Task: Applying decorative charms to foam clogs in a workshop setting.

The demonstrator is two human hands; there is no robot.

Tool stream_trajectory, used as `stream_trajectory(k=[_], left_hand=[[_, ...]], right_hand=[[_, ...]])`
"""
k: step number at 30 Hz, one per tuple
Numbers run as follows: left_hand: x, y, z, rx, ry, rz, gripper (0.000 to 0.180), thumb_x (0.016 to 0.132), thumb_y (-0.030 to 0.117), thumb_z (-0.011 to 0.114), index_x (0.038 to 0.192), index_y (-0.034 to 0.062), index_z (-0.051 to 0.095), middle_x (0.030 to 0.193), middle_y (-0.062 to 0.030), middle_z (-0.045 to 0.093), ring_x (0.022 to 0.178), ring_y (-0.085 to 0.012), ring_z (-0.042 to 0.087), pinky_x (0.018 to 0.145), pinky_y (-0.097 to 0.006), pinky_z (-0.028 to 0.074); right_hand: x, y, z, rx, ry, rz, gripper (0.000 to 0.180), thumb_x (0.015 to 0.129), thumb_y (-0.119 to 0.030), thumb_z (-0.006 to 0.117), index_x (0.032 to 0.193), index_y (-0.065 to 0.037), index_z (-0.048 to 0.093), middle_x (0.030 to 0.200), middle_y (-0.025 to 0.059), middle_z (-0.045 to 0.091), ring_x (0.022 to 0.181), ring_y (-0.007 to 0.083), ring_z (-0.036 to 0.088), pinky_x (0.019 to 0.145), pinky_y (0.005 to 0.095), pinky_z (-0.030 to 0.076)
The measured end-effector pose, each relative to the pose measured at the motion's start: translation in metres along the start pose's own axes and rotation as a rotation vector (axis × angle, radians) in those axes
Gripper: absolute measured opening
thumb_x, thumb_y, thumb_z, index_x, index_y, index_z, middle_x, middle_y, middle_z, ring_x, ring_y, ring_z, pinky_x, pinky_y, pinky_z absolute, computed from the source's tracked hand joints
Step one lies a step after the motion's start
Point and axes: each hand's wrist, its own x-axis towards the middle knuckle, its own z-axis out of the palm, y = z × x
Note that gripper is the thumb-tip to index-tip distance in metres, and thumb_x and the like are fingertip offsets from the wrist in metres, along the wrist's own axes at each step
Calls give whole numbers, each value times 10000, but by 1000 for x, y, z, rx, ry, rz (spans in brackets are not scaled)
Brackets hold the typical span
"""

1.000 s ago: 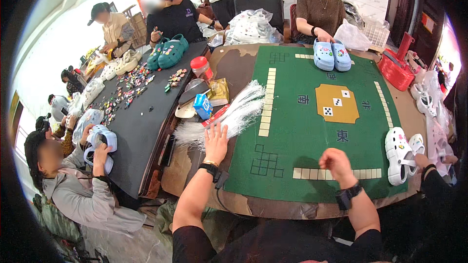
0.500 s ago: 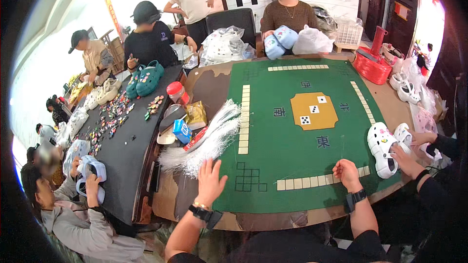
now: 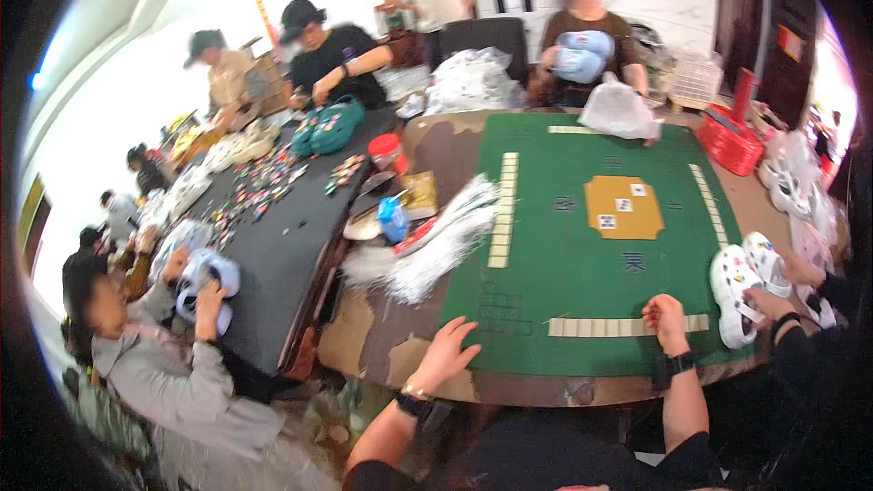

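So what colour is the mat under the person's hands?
Green mat, with a tan square panel at its centre; the head view shows it.

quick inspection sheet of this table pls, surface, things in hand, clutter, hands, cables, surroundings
surface: green mat on a worn brown table, tan square in the middle.
job's things: row of pale tiles along the near edge; more rows at the left, far and right edges.
clutter: bundle of white strips, blue packet, red-lidded jar, white clogs.
hands: left hand flat, fingers spread, on the mat's near left corner; right hand curled on the near tile row.
cables: nothing seen.
surroundings: people at a dark side table with small coloured pieces; red basket.
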Motion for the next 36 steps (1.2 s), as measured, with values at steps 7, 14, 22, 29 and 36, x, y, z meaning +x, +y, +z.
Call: stream_trajectory(k=[7,14,22,29,36], left_hand=[[24,7,-16,-231,-13,-21,496,882,270,638,1308,42,523,1292,-182,547,1181,-322,537,988,-399,441],[47,11,-16,-622,-51,-134,473,913,236,615,1318,20,500,1295,-141,560,1104,-226,591,906,-354,491],[79,10,3,-773,-177,-91,458,911,223,623,1310,27,511,1245,-113,594,1052,-178,601,904,-326,487],[88,4,4,-1048,-233,-322,452,959,222,585,1354,42,459,1283,-103,558,1113,-186,568,934,-335,474],[81,-16,-9,-2214,63,-246,870,892,722,339,1517,135,193,1544,-199,225,1403,-395,239,1138,-589,178]], right_hand=[[6,9,-22,-40,63,-43,144,897,-224,520,787,-133,541,667,8,568,545,101,515,447,232,376],[16,17,-12,-58,130,-44,204,949,-291,505,815,-143,548,679,-14,585,523,73,515,410,202,341],[11,27,-31,-97,207,-52,188,931,-307,527,837,-149,563,695,-6,588,543,87,529,416,215,355],[-9,-18,16,4,154,68,131,888,-205,549,862,-92,610,757,75,676,561,136,557,466,265,393],[4,-30,15,591,-143,42,160,937,-226,540,950,-99,637,1164,51,641,947,156,568,799,318,453]])
